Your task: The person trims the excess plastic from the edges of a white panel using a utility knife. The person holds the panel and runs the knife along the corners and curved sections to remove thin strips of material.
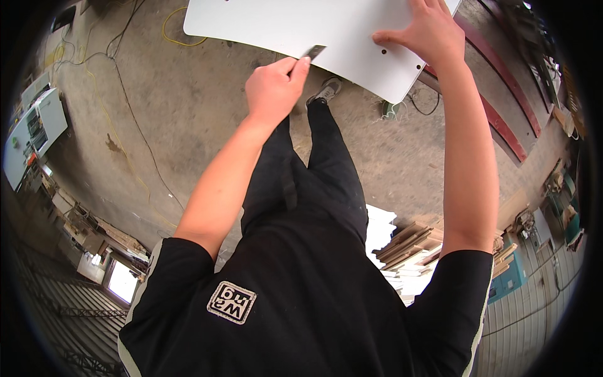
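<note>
Black shirt and trousers fill the lower view, both bare forearms reaching up from them. The left hand pinches a small dark scraper blade against the near edge of a white board. The right hand lies flat on the board, fingers spread. Beyond lies concrete floor with a yellow cable.

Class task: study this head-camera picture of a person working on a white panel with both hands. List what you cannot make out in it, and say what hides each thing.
- White panel: its far part is cut off by the top edge, head view.
- Right hand: fingertips cut off by the same edge.
- Small dark flat tool pinched in the left hand: too small to identify.
- Stacked boards: partly hidden behind the right arm and torso.
</note>
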Available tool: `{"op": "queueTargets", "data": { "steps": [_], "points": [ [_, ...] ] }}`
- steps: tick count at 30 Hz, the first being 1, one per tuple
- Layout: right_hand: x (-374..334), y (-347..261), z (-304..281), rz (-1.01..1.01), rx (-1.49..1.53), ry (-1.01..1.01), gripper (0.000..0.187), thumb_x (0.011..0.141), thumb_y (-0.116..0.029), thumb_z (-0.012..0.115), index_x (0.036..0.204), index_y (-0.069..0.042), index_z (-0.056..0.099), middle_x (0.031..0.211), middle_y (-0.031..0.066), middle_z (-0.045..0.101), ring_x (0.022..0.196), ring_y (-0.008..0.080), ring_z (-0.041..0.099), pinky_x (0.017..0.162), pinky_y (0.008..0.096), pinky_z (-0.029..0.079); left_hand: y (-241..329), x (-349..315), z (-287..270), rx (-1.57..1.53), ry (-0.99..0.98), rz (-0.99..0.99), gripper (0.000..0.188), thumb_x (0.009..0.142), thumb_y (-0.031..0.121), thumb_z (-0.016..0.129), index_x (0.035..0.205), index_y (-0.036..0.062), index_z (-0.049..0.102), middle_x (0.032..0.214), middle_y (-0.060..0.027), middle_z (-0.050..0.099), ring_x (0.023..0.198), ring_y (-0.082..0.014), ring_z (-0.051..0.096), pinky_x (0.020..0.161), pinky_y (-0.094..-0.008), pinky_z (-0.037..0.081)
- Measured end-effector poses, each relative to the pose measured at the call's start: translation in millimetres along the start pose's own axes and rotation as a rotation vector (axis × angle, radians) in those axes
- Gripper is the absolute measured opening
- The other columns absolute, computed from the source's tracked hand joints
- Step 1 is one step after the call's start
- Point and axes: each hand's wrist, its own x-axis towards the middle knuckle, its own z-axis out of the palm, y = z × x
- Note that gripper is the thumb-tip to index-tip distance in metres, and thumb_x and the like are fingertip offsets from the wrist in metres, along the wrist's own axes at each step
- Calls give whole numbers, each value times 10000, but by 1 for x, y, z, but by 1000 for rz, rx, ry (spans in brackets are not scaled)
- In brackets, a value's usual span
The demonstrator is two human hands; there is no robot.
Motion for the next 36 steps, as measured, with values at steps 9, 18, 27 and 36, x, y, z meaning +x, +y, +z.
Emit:
{"op": "queueTargets", "data": {
  "steps": [9, 18, 27, 36],
  "points": [
    [2, 0, 0, 10, -23, -20, 1319, 604, -651, 972, 1676, -111, 423, 1767, 218, 350, 1660, 358, 305, 1287, 474, 413, 5, -1, 1, -8, 15, 7, 472, 1061, 475, 684, 790, 89, 723, 624, -112, 617, 571, -320, 611, 572, -425, 460],
    [0, 1, 1, -8, -9, 10, 1330, 598, -651, 978, 1677, -109, 421, 1769, 217, 348, 1662, 358, 301, 1285, 475, 414, 1, 2, 3, -26, 11, 21, 484, 1064, 474, 680, 767, 93, 705, 613, -117, 604, 557, -315, 592, 557, -426, 445],
    [0, 3, 2, -6, -20, 7, 1328, 605, -673, 967, 1676, -109, 422, 1773, 214, 343, 1664, 353, 295, 1288, 473, 412, -5, 5, 1, -82, 4, -26, 483, 1045, 460, 688, 724, 100, 717, 593, -123, 620, 568, -357, 637, 541, -458, 460],
    [0, 3, 3, -8, -21, 19, 1322, 599, -660, 977, 1666, -100, 433, 1768, 217, 350, 1660, 356, 304, 1288, 472, 411, 11, -3, 14, -69, 31, 60, 458, 1064, 468, 676, 815, 92, 751, 627, -121, 623, 574, -329, 623, 575, -424, 474]
  ]
}}
